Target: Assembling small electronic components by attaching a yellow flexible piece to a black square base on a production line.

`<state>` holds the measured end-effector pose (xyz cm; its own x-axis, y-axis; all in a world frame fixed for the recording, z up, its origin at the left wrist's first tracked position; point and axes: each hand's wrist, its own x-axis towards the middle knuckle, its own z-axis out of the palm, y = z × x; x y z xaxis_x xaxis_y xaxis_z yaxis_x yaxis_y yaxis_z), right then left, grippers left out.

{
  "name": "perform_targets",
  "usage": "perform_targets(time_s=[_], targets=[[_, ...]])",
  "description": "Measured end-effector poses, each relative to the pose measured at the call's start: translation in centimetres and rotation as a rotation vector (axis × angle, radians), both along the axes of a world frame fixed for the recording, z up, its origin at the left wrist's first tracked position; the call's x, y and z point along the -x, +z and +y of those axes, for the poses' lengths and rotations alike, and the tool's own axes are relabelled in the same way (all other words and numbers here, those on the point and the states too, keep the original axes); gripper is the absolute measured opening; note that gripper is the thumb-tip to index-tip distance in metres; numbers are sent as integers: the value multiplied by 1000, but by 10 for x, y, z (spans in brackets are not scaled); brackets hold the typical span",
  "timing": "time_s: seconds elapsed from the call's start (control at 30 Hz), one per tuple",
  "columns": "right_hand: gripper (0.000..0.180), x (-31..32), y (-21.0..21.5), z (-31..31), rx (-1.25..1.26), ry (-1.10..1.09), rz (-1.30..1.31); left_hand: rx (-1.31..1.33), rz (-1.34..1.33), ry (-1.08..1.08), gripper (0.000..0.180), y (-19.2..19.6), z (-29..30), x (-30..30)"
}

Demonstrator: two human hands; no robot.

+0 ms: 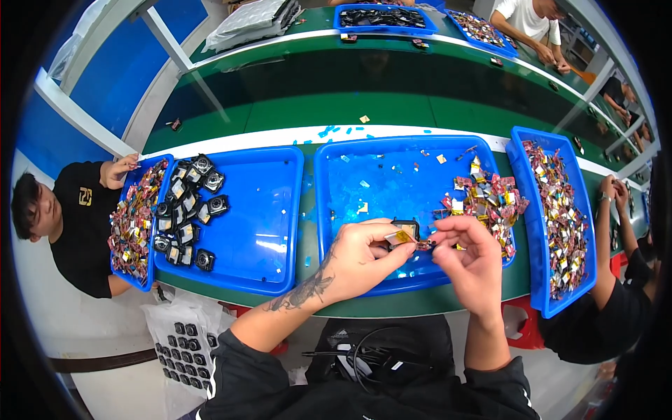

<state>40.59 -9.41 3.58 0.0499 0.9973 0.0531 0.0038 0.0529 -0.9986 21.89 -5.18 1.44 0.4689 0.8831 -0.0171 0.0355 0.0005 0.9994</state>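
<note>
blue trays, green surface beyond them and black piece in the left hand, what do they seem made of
Blue trays: probably moulded plastic, smooth and glossy, as the bright glare on their floors suggests.
Green surface: perhaps plastic or rubber sheet, smooth, given its faint reflections.
Black piece in the left hand: possibly plastic, by its dark, squared rim; too small to judge its finish.
</note>
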Motion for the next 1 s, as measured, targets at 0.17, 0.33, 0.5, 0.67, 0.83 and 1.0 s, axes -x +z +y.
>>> perform_targets(time_s=[0.17, 0.33, 0.5, 0.67, 0.83, 1.0], targets=[[30, 15, -9, 0, -99, -53, -94, 164, -258, -68, 28, 0, 0, -2], [33, 21, -16, 0, -104, -123, -171, 163, -373, -79, 42, -5, -2, -2], [39, 23, -18, 3, -142, -167, -353, 165, -318, -28, 48, 4, -3, -4], [42, 28, -18, 12, -39, -154, -68, 235, -373, -10, 50, 3, -3, -6], [42, 33, -20, 19, -11, -54, -98, 225, -440, 52, 52, -8, -4, -1], [40, 26, -6, 57, -16, 108, -37, -3, -246, 183, 69, -5, -7, 12]])
